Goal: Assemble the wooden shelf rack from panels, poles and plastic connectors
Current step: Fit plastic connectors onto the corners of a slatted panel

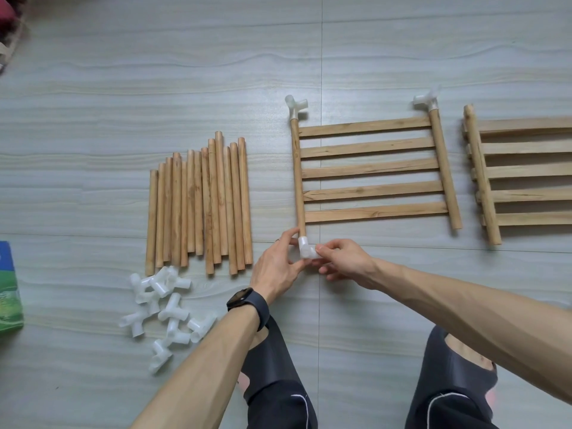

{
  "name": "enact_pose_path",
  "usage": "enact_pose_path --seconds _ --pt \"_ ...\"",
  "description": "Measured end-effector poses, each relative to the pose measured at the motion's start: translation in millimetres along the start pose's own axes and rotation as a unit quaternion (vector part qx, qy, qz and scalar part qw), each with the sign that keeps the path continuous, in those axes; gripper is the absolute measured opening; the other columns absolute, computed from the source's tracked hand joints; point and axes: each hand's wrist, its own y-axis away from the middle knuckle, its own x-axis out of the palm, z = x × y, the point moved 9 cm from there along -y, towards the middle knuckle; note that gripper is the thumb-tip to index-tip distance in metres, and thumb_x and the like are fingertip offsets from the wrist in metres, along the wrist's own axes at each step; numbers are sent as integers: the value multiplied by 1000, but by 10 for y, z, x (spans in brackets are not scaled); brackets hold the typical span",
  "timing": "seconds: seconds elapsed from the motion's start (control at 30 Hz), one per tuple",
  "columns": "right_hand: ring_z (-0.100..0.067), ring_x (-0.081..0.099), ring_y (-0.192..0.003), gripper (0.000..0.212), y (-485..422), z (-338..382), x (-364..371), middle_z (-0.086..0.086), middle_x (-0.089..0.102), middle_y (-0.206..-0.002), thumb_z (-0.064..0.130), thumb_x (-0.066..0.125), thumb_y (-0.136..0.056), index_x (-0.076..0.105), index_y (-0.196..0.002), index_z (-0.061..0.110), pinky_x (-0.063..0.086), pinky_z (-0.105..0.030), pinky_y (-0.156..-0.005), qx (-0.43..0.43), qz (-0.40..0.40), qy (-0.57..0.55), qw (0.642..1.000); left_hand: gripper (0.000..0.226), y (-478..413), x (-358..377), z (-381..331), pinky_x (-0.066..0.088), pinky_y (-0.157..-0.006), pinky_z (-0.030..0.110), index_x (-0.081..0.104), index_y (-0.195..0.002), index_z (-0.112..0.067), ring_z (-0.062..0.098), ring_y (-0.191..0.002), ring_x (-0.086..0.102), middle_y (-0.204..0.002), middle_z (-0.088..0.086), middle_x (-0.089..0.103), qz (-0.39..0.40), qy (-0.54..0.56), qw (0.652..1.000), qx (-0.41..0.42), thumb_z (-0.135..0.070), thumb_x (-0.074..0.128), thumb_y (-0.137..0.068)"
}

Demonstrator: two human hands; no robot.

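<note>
A slatted wooden panel [371, 168] lies flat on the floor in front of me. White plastic connectors sit on its two far pole ends, far left connector [296, 107] and far right connector [427, 100]. A third connector [306, 249] sits on the near end of the panel's left pole. My left hand [278, 267] pinches this connector from the left, and my right hand [340, 261] pinches it from the right. The panel's near right pole end [456, 226] is bare.
A row of loose wooden poles [201, 205] lies left of the panel, with a pile of spare white connectors [164, 311] in front of it. A stack of further slatted panels [520, 174] lies at the right. A green-blue packet [9, 289] sits at the left edge. My feet in dark slippers are below.
</note>
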Motion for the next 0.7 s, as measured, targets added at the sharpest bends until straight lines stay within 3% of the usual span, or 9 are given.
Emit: enact_pose_path --seconds 0.17,0.33,0.4,0.47,0.5,0.53,0.63,0.7 --pt "-9 61 -59 21 -10 97 88 -5 75 -93 33 55 -105 59 -106 12 49 -23 -52 -11 2 46 999 67 -34 -19 6 52 -90 44 35 -148 -32 20 -103 65 -137 -11 56 -20 -23 1000 -7 -40 69 -92" --pt "-13 64 -61 20 -63 199 20 -11 77 -97 34 55 -105 56 -105 14 49 -27 -58 -28 -47 61 997 61 -104 -69 6 51 -92 43 41 -147 -27 19 -109 62 -134 -8 57 -34 -24 999 -19 -38 68 -93" --pt "-11 66 -57 22 -69 231 46 -8 77 -90 33 52 -106 56 -107 11 47 -21 -51 -23 -31 68 997 59 -135 -96 5 52 -91 43 43 -146 -27 20 -109 62 -135 -7 56 -40 -37 998 -20 -38 68 -93" --pt "-15 70 -59 25 -82 297 62 -7 77 -88 32 49 -107 57 -110 9 48 -19 -48 -31 -17 116 993 57 -164 -118 12 53 -89 43 43 -145 -28 21 -107 64 -135 -5 55 -42 -53 998 -19 -38 67 -94" --pt "-20 73 -66 25 -90 359 43 -8 78 -90 34 49 -106 58 -110 10 53 -22 -55 -49 -20 181 982 56 -174 -131 14 53 -89 44 44 -145 -28 22 -107 64 -135 -5 55 -44 -61 997 -17 -39 66 -95" --pt "-25 73 -79 26 -85 460 -8 -7 77 -95 36 48 -104 59 -112 13 57 -28 -66 -82 -43 274 957 55 -186 -145 15 53 -88 44 44 -145 -28 23 -107 64 -135 -4 55 -46 -68 997 -15 -39 65 -96" --pt "-30 56 -116 36 17 850 -186 -7 61 -126 36 51 -97 54 -127 18 50 -40 -94 -221 -173 501 819 54 -221 -171 19 53 -87 43 44 -144 -28 23 -106 64 -135 -5 54 -42 -79 996 -12 -39 64 -96" --pt "-32 37 -138 67 17 940 -245 -10 37 -151 35 62 -87 38 -147 17 39 -46 -109 -238 -179 559 774 56 -249 -177 13 52 -90 43 44 -145 -27 23 -108 64 -135 -5 54 -33 -64 997 -15 -39 66 -95"
